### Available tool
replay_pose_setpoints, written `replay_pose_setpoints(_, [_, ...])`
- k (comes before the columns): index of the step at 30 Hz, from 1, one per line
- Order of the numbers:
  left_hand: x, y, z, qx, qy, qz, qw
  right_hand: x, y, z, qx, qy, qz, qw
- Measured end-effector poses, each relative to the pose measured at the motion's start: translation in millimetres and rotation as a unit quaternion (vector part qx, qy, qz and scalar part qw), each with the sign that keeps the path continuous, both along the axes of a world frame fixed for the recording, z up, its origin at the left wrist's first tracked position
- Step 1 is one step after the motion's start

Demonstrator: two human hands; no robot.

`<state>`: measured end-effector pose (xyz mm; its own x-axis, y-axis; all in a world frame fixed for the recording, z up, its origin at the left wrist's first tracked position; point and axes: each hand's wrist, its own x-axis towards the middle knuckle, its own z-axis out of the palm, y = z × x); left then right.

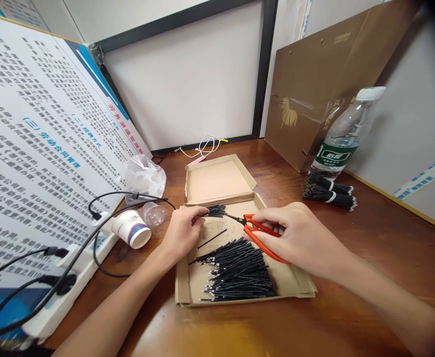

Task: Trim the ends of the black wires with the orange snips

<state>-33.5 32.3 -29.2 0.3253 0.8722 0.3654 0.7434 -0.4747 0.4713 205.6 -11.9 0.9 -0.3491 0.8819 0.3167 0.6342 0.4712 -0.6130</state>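
Note:
My right hand is closed around the red-handled scissors, their dark blades pointing left toward my other hand. My left hand is pinched, its fingertips at a small group of short black wires; how many it grips is hidden. Below both hands, a large pile of cut black wires with silvery ends lies in an open cardboard box. One loose black wire lies apart from the pile, among small dark specks.
The box lid lies folded back. At right stand a water bottle and banded black wire bundles. At left are a paper cup, a clear plastic cup, a plastic bag and a power strip with black cables.

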Motion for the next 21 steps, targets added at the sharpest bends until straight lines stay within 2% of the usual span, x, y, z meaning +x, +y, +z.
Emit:
replay_pose_setpoints(6, [-2, 1, 2.8, -0.008, -0.016, -0.047, 0.999, 1, 1, 1.3, -0.001, -0.006, -0.008, 1.0])
replay_pose_setpoints(10, [-4, 1, 2.7, -0.002, 0.04, -0.044, 0.998, 1, 1, 2.4, 0.007, -0.009, -0.01, 1.0])
replay_pose_setpoints(13, [-4, 2, -1.0, -0.014, 0.083, -0.075, 0.994, 1, 2, 2.4, 0.011, -0.009, -0.004, 1.0])
replay_pose_setpoints(17, [-5, 3, -6.2, -0.024, 0.106, -0.1, 0.989, 2, 2, 1.2, 0.006, -0.006, -0.001, 1.0])
replay_pose_setpoints(21, [-4, 1, -4.8, -0.022, 0.105, -0.103, 0.989, 2, 2, 0.4, 0.005, -0.006, -0.003, 1.0])
